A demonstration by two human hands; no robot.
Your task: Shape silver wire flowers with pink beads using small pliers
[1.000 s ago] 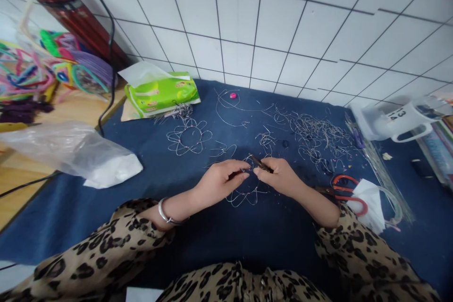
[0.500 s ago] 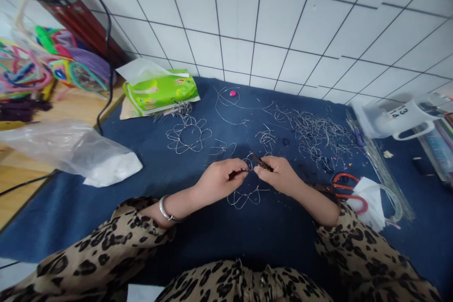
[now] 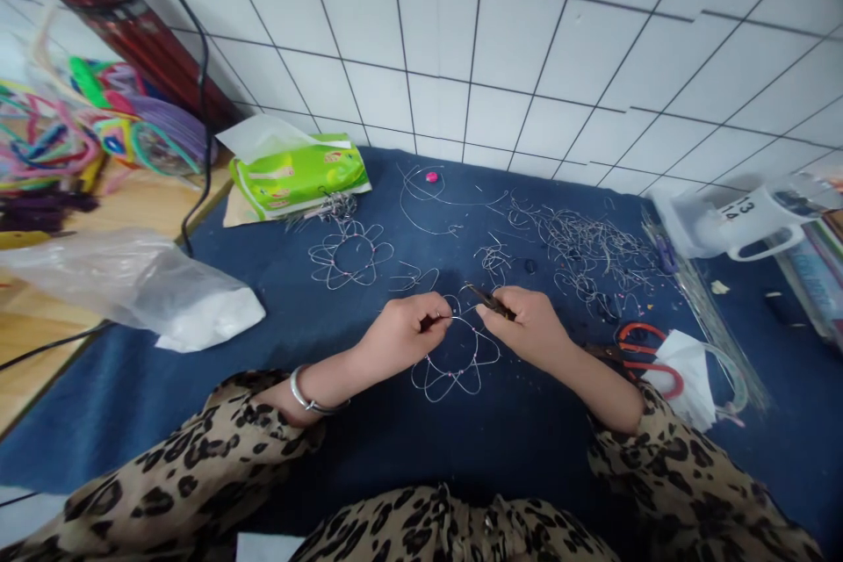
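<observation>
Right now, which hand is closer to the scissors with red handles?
The right. The right hand, holding a dark tool, is a little left of the scissors. The left hand, pinching the wire flower, is farther left, beyond the right hand.

Soft, cool light spreads fairly evenly, palest on the tiled wall point(image 3: 520, 26) behind the green tissue pack point(image 3: 299, 178) and dimming over the blue cloth point(image 3: 408, 435) in front of it. Left of the pack, the red cylinder point(image 3: 158, 57) and plastic bag point(image 3: 132, 272) catch a sheen, while the colourful strands point(image 3: 53, 145) look smeared. Far right of the pack, edge distortion slants the blurred white jug point(image 3: 764, 215); nearer, to its front right, the wire flower point(image 3: 451, 374) shows thin but fairly distinct.
</observation>
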